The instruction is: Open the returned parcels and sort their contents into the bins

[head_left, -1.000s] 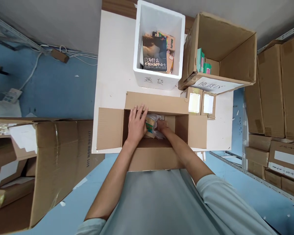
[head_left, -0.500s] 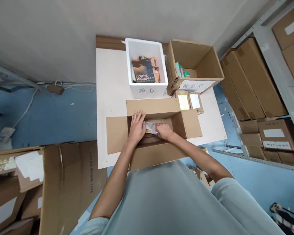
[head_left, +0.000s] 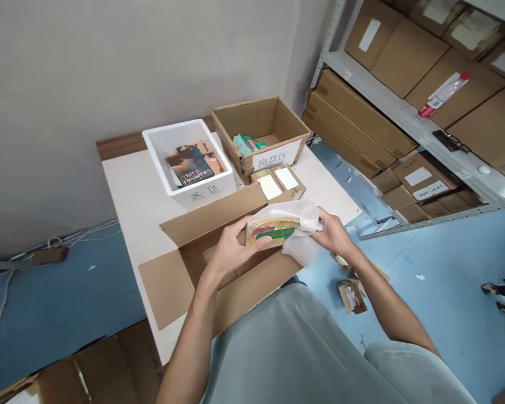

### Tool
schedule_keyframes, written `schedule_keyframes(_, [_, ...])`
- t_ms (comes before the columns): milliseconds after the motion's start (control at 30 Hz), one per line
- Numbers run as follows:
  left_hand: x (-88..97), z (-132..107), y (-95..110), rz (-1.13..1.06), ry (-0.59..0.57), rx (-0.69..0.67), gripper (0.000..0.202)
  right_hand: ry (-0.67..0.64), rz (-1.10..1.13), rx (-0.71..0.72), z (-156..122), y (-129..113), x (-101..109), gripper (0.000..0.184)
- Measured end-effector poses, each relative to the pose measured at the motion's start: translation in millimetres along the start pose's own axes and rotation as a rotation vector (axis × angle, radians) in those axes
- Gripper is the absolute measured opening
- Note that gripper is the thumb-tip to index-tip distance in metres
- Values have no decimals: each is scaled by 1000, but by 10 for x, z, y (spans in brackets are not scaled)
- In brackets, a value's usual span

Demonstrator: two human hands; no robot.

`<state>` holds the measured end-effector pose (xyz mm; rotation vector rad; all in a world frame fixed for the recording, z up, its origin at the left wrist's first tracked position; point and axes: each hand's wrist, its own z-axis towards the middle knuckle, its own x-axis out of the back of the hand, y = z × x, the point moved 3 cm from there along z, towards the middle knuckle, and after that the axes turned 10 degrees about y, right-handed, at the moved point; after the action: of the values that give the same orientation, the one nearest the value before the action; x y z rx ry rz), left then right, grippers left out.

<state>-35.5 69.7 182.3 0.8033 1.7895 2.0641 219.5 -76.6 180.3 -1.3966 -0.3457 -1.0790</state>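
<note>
Both my hands hold a book [head_left: 271, 231] with a tan and green cover, partly wrapped in a white plastic bag [head_left: 299, 247], just above the open cardboard box [head_left: 202, 224] on the white table [head_left: 137, 193]. My left hand [head_left: 229, 251] grips the book's left end with its fingers curled round it. My right hand [head_left: 332, 232] is closed on the right end, over the bag.
A white foam bin [head_left: 200, 192] with books and an open labelled carton [head_left: 273, 157] stand at the table's back, two small labelled boxes [head_left: 278, 184] before them. Metal shelving [head_left: 404, 112] with cartons fills the right. Small boxes [head_left: 351, 294] lie on the blue floor.
My hands have lifted the wrapped book out of the open box and hold it above its near edge. The view has swung to the right, bringing the shelving in.
</note>
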Motion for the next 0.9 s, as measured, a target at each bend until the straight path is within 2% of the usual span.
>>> schedule_keyframes(100, [-421, 174, 124, -13, -24, 21, 50, 59, 177, -134, -8, 426, 161, 26])
schedule_keyframes(167, [-746, 323, 120, -38, -16, 62, 50, 93, 288, -166, 13, 764, 245, 37])
schedule_keyframes(300, [-1533, 667, -102, 4, 55, 126, 50, 133, 427, -156, 83, 1550, 385, 73])
schedule_keyframes(367, [-1991, 837, -305, 55, 59, 143, 49, 135, 435, -156, 104, 1990, 395, 72])
schedule_keyframes(433, [-2453, 996, -545, 128, 35, 181, 52, 130, 419, -193, 98, 2434, 323, 61])
schedule_keyframes(500, [-2865, 1145, -784, 253, 21, 225, 57, 104, 394, -291, 58, 2844, 158, 52])
schedule_keyframes(567, [-3190, 1278, -1002, 422, 14, 302, 60, 65, 339, -450, -12, 3180, -68, 47])
schedule_keyframes(633, [-3419, 1384, -1177, 560, -15, 392, 60, -8, 261, -592, -87, 3410, -303, 45])
schedule_keyframes(733, [-3602, 1489, -1318, 632, -41, 459, 61, -85, 178, -697, -155, 3579, -574, 42])
schedule_keyframes(900, [-3716, 1482, -1273, 611, -68, 424, 57, -132, 72, -777, -203, 3652, -771, 38])
